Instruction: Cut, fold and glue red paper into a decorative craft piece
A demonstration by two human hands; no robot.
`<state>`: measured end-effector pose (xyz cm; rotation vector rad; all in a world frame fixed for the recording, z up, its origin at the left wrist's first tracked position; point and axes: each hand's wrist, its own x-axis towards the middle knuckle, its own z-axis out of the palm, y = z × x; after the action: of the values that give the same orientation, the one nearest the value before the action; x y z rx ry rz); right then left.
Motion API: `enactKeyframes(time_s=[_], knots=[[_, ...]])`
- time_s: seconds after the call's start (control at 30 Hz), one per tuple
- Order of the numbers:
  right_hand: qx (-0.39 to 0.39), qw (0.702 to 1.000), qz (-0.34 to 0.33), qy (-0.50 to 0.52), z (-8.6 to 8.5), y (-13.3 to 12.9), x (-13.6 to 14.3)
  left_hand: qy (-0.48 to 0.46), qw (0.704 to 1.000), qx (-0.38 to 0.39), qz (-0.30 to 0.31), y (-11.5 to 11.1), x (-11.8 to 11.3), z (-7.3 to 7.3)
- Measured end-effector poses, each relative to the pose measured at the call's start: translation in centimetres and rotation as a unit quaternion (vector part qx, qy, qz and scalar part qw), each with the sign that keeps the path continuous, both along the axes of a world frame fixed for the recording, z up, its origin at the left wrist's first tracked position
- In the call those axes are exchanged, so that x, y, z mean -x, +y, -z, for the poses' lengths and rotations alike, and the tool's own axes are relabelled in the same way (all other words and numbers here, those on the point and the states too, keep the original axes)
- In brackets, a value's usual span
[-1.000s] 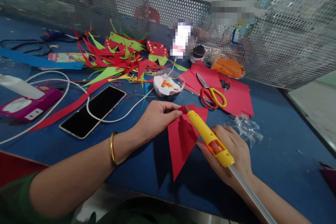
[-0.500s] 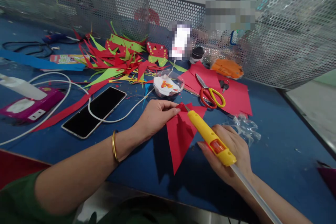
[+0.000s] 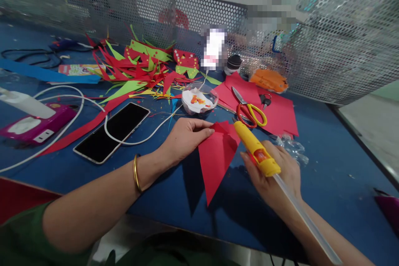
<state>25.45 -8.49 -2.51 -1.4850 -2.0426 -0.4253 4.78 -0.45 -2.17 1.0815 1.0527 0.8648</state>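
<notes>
Between thumb and fingers, my left hand [image 3: 187, 139] pinches the upper left edge of a folded red paper piece [image 3: 216, 164], whose long point hangs toward me. My right hand [image 3: 277, 170] is wrapped round a yellow glue gun [image 3: 254, 145], with a clear glue stick [image 3: 305, 218] jutting from its rear. The gun's front end is just right of the paper's top, its nozzle near the scissors [image 3: 249, 112] with red and yellow handles. Some of my right fingers are hidden behind the gun.
Red paper sheets [image 3: 279, 114] lie under the scissors. A clear bowl [image 3: 199, 106] stands beyond my left hand, a dark phone [image 3: 112, 133] left of it with a white cable [image 3: 149, 139] across. Paper scraps [image 3: 146, 66] pile up before a perforated metal screen [image 3: 109, 4].
The glue gun in my right hand has moved right and slightly away, its nozzle leaving the top of the red paper. My left hand keeps its pinch in nearly the same place.
</notes>
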Motion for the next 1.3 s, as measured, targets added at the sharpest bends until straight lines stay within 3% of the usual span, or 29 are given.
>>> enactKeyframes(time_s=[0.17,0.3,0.37,0.43,0.63,1.0,1.2,1.3], knots=[[0.063,0.993,0.090,0.041,-0.4,1.0,-1.4,-0.013,1.000,0.003,0.012,0.0,0.2,0.0],[0.177,0.962,0.183,0.095,-2.1,2.0,-4.4,-0.005,1.000,-0.011,0.027,-0.1,0.2,-0.5],[0.219,0.941,0.245,0.083,-3.0,2.1,-6.3,-0.004,0.999,-0.013,0.036,-0.2,0.2,-0.8],[0.248,0.932,0.260,0.035,-3.5,1.9,-7.9,-0.010,0.999,-0.012,0.046,-0.3,0.2,-1.0],[0.245,0.930,0.257,-0.097,-2.4,0.9,-10.3,-0.024,0.999,-0.018,0.039,-0.3,0.1,-1.0],[0.287,0.921,0.239,-0.114,-1.5,0.7,-11.3,-0.011,0.996,-0.046,0.077,-0.6,0.3,-1.2],[0.230,0.942,0.223,-0.098,-2.0,-0.3,-11.4,-0.027,0.997,-0.040,0.060,-0.5,0.1,-1.1],[0.150,0.970,0.180,-0.069,-3.1,-0.7,-9.3,-0.024,0.997,-0.041,0.064,-0.5,0.1,-0.9]])
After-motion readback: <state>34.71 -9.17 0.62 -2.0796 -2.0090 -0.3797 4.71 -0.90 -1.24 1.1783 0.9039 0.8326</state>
